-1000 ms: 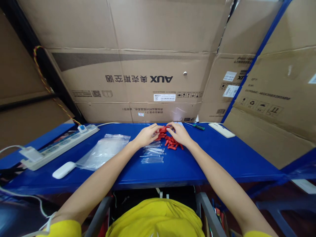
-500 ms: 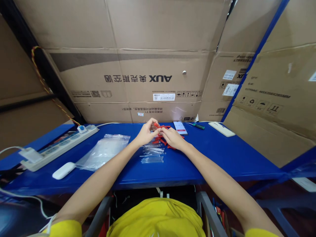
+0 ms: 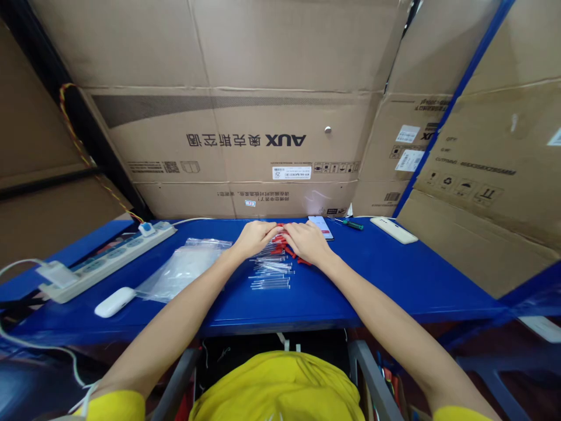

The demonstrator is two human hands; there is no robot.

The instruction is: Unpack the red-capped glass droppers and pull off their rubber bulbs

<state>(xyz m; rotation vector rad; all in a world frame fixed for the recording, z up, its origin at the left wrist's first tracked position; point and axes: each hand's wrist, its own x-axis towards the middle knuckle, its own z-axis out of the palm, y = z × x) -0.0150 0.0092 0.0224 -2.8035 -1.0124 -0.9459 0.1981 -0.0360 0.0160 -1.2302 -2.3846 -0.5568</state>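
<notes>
A pile of small red caps (image 3: 286, 247) lies near the middle back of the blue table (image 3: 377, 280). My left hand (image 3: 253, 237) and my right hand (image 3: 307, 241) rest over this pile, fingertips meeting above it, fingers curled down onto the caps. Whether either hand actually grips a cap is hidden by the fingers. Several clear thin tubes (image 3: 270, 272) lie in rows just in front of the hands.
A clear plastic bag (image 3: 183, 270) lies to the left, with a white oval object (image 3: 114, 302) and a power strip (image 3: 105, 261) beyond it. A phone (image 3: 322, 227), a green screwdriver (image 3: 352, 223) and a white remote (image 3: 393, 230) sit back right. Cardboard boxes (image 3: 272, 140) wall the back.
My right hand slid left off the spread of red caps, uncovering the phone. Both hands rose briefly, pinching together, then lowered back onto the pile.
</notes>
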